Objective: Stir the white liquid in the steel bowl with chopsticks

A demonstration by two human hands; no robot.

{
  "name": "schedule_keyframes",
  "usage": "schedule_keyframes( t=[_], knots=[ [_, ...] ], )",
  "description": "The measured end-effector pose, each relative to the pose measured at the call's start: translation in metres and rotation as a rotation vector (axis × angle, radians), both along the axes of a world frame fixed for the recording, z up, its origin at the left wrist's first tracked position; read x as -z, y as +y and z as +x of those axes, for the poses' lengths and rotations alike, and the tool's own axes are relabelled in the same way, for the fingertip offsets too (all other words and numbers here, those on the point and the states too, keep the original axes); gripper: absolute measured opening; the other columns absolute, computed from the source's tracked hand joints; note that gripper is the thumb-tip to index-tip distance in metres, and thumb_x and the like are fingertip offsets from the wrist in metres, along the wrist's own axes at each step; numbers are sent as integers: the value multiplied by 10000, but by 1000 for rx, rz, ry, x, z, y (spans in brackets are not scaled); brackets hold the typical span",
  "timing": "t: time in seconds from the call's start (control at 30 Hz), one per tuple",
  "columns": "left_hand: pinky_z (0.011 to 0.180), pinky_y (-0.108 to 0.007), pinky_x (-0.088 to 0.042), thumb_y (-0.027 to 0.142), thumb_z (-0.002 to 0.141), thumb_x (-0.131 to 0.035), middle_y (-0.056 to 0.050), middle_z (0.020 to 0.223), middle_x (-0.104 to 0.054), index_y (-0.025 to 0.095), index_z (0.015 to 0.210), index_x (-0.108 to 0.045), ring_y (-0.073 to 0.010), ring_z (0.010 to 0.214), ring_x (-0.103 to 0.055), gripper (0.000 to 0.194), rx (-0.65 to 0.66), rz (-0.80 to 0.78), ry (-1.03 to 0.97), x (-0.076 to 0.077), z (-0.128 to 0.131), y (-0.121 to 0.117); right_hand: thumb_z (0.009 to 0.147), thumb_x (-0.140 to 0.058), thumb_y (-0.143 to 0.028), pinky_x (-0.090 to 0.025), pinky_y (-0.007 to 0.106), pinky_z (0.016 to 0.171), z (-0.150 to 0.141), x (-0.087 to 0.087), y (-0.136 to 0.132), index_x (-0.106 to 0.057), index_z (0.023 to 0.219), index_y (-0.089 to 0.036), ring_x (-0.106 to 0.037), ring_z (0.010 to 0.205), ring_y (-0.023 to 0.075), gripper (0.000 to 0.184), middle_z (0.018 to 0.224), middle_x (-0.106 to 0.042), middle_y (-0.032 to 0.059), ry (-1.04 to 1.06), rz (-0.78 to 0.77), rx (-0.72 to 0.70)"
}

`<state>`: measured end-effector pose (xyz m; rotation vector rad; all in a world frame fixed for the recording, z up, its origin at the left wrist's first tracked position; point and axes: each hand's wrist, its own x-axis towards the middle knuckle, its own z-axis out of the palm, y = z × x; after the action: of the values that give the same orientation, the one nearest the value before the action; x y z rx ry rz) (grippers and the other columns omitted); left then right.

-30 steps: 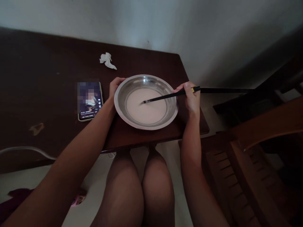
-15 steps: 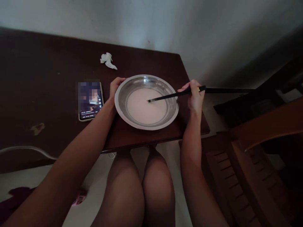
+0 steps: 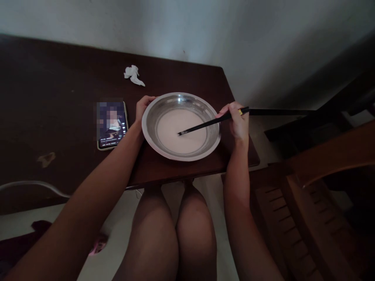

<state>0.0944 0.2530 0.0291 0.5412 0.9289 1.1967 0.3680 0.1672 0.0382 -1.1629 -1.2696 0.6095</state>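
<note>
A wide metal bowl stands on the dark wooden table near its front right corner. Pale, milky liquid covers the bowl's bottom. My left hand grips the bowl's far left rim; part of its fingers is hidden behind the bowl. Held in my closed right hand, at the bowl's right side, are black chopsticks with a gold band. They slant down to the left, their tips at the liquid near the middle. Whether the tips touch the bottom I cannot tell.
Left of the bowl lies a phone with its screen lit. Behind it is a crumpled white tissue. A pale cable runs along the table's front left. A wall borders the back, and wooden furniture stands at the right.
My right hand has shifted slightly left, and the chopstick tips have moved left and nearer to me in the liquid. My left hand and the bowl have stayed put.
</note>
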Motion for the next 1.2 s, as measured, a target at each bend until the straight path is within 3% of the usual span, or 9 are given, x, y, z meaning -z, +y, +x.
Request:
schedule_keyframes(
  t=[0.1,0.23,0.43,0.6,0.8,1.0,1.2],
  knots=[
    [981,-361,-616,118,949,-462,-74,641,-744,198,675,-678,-269,1081,-771,358,25,3,-29,-1,0,-1,883,-608,-786,-633,404,874,-1,-1,1,-638,682,-264,-767,808,184,560,657,-648,-26,-25,16,1],
    [1001,-368,-609,103,951,-451,-70,645,-750,201,687,-683,-270,1108,-762,365,-3,-16,12,-3,1,-1,875,-552,-834,-621,402,804,1,0,3,-608,695,-266,-760,768,196,599,647,-613,-22,1,35,109],
    [1009,-361,-605,114,963,-458,-50,607,-718,213,706,-678,-260,1069,-780,353,-17,-28,20,-3,1,-1,858,-629,-797,-613,396,827,1,3,0,-640,731,-271,-763,810,194,541,695,-655,-17,-22,-28,-29],
    [1006,-360,-604,104,970,-460,-65,636,-735,195,685,-667,-263,1063,-780,363,-17,-24,24,-4,1,-2,890,-574,-802,-629,366,776,1,-1,2,-627,715,-259,-759,724,167,573,651,-622,-38,33,33,101],
    [984,-357,-613,122,955,-466,-36,598,-722,218,782,-713,-261,1075,-783,316,-1,-45,9,-7,2,-4,873,-662,-748,-628,341,721,1,2,-1,-663,725,-259,-753,674,157,512,619,-641,-47,15,-19,-42],
    [952,-343,-614,109,961,-459,-53,592,-719,203,713,-673,-253,1036,-786,341,11,-10,-15,-3,1,-2,892,-565,-810,-631,350,740,3,2,3,-633,693,-262,-747,660,156,587,603,-614,-44,33,42,84],
    [911,-355,-622,120,919,-486,-39,627,-717,173,789,-708,-258,1016,-775,263,-14,-7,33,1,0,0,858,-668,-763,-635,335,758,1,1,1,-644,703,-257,-743,676,146,529,592,-619,-60,-18,15,-29]
  ],
)
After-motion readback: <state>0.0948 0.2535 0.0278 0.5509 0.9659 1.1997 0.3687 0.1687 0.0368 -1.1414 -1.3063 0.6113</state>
